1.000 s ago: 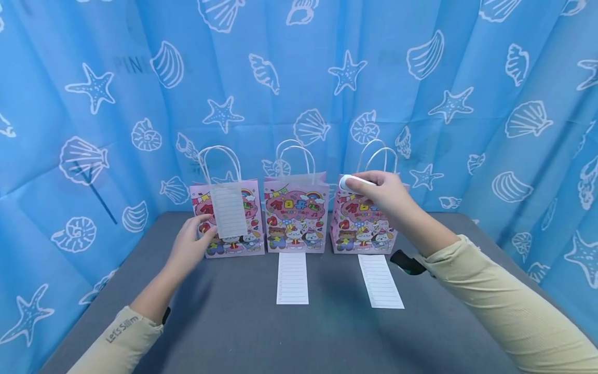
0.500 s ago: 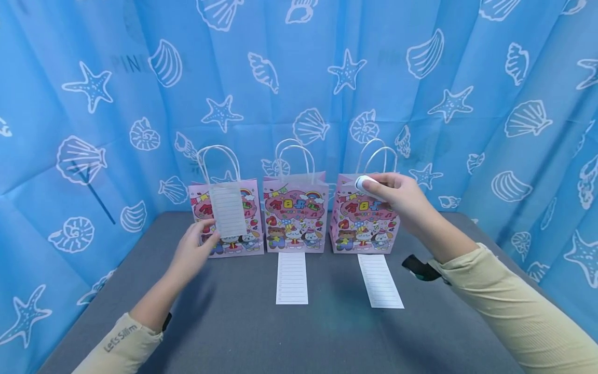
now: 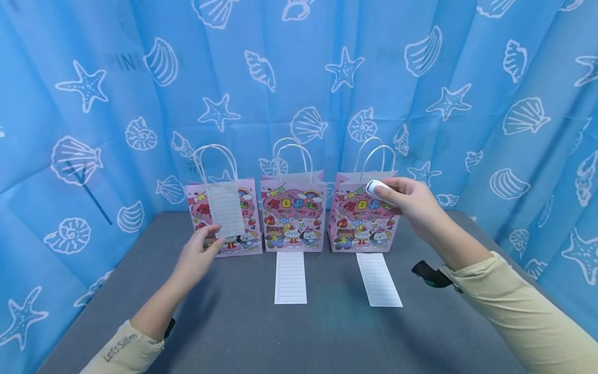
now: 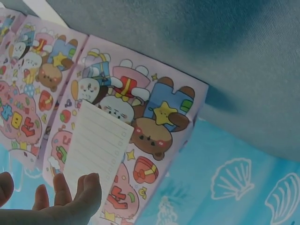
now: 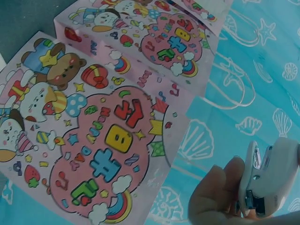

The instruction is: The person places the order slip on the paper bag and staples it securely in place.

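Note:
Three pink cartoon-printed paper gift bags with white handles stand in a row: the left bag (image 3: 249,221), the middle bag (image 3: 293,218) and the right bag (image 3: 364,218). A lined paper slip (image 3: 226,205) hangs upright against the front of the left bag. Beside its lower left edge is my left hand (image 3: 192,261), thumb and fingers apart; loosely bent fingers (image 4: 91,187) overlap the slip in the left wrist view. My right hand (image 3: 416,205) grips a small white stapler (image 5: 269,180), raised in front of the right bag's upper part.
On the grey tabletop (image 3: 327,337), one lined slip (image 3: 290,280) lies before the middle bag and another slip (image 3: 380,283) before the right bag. Behind the bags hangs a blue curtain (image 3: 299,62) with white shells and starfish.
My right hand has moved to the right and slightly down with the stapler, showing more of the right bag. My left hand has shifted slightly down by the slip's edge.

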`<action>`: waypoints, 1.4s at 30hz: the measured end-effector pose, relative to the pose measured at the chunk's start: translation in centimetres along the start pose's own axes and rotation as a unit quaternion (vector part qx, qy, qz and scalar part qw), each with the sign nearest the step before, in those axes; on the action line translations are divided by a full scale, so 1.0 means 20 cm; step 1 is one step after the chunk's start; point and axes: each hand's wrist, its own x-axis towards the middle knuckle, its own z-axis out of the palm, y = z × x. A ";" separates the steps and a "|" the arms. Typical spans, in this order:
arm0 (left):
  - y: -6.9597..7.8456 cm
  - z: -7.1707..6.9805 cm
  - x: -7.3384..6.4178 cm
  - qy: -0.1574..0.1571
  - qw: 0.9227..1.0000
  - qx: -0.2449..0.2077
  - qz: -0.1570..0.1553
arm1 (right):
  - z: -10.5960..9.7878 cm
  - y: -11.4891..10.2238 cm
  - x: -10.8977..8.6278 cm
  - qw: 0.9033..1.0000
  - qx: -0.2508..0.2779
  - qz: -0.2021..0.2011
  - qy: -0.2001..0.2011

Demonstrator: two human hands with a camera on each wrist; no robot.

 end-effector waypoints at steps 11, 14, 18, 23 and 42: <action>0.00 0.04 -0.03 -0.013 1.000 -0.006 0.007 | -0.08 0.10 -0.04 1.000 0.009 0.019 0.011; 0.00 0.05 -0.03 -0.014 1.000 -0.007 0.009 | -0.09 0.13 -0.05 1.000 0.005 0.022 0.016; -0.01 0.07 -0.04 -0.019 1.000 -0.008 0.012 | -0.11 0.15 -0.06 0.999 -0.012 0.034 0.028; -0.01 0.09 -0.05 -0.023 1.000 -0.012 0.013 | -0.13 0.18 -0.07 0.998 -0.017 0.047 0.033; -0.02 0.14 -0.05 -0.047 0.999 -0.016 -0.006 | -0.19 0.27 -0.10 0.994 -0.024 0.092 0.045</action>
